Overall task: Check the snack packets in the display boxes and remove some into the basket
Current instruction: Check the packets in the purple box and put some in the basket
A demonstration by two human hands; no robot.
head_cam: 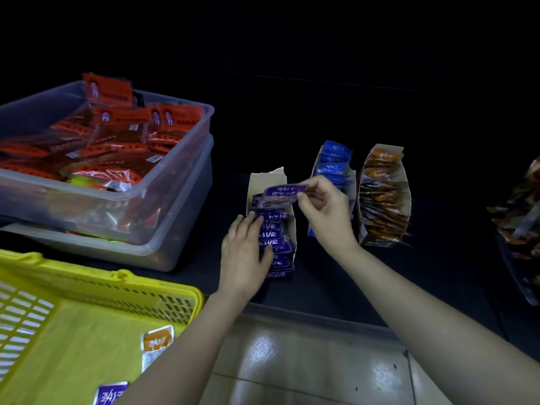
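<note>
Your right hand (pixel 324 206) pinches the purple packet (pixel 280 195) by its right-hand edge between thumb and fingertips, the other fingers loosely curled, and holds it just above the far half of the purple display box (pixel 267 178). Your left hand (pixel 244 252) lies flat with straight fingers on the row of packets (pixel 274 232) in the near half of that box, holding nothing. The grip is the weak point: you hold one edge only, so the glossy film could slip from your fingers and fall back into the box, or onto the dark shelf beside it. The packet's lower left corner hangs very close to the row, and it may catch a neighbour and drag it out if you pull sideways; the flat left hand looks placed to prevent that, so lifting it early is a risk. The yellow basket (pixel 87 287) sits to the near left of the box, beyond your left forearm, so a carry across could brush that arm or the box wall. The blue display box (pixel 333 162) stands just right of the purple box, close behind your right hand, and a careless swing could tip it. The packet's long axis runs across the box, left to right, its right end raised, and its printed face is turned up towards you. The box's own long axis runs away from you.
</note>
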